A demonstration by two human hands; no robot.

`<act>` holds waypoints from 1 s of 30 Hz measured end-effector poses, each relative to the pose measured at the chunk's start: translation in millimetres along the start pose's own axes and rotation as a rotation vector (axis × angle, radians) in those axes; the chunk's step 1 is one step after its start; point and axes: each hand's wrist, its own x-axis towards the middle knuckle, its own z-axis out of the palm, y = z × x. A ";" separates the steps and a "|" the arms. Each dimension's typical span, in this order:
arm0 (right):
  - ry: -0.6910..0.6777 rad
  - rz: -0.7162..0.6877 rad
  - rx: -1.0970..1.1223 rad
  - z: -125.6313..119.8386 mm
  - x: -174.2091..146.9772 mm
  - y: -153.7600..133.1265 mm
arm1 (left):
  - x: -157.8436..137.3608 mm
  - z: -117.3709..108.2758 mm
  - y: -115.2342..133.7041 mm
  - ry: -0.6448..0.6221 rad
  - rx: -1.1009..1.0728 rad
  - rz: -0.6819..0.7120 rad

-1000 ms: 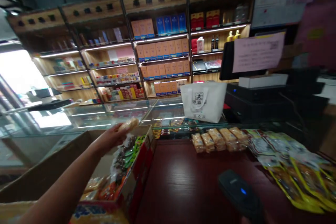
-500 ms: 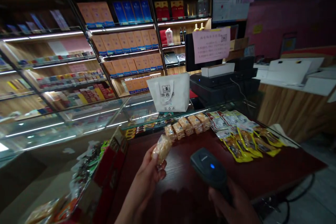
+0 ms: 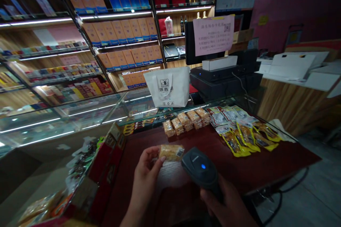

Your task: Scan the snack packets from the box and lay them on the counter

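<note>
The left hand (image 3: 148, 170) pinched a packet (image 3: 168, 153) just beside the scanner (image 3: 199, 167) the right hand (image 3: 227, 200) gripped, seemingly mid-scan, its label (image 3: 180, 152) needing steady aim.

Pinching between thumb (image 3: 159, 165) and fingers (image 3: 151, 150) with the left hand (image 3: 147, 168), at the end of a bare, upward-slanting forearm (image 3: 135, 207); gripping with the right hand (image 3: 226, 197) (lower, and in shadow).

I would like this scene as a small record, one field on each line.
Left hand: holds a wrapped snack
Right hand: holds a dark scanner, its blue light lit
Table: row of wrapped pieces, with yellow-edged packets to their right
Left side: open box with packaged goods inside
Behind table: white bag on glass counter
</note>
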 end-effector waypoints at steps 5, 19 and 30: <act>-0.097 0.009 0.027 -0.4 -0.5 -6.9 | 1.6 -5.3 7.2 0.033 -0.019 0.010; -0.076 0.014 0.006 6.9 -4.8 -3.2 | 6.9 -5.6 7.3 0.065 -0.017 0.053; -0.058 0.002 0.004 -0.6 2.4 3.3 | 63.2 -10.4 -19.6 -0.019 0.000 0.020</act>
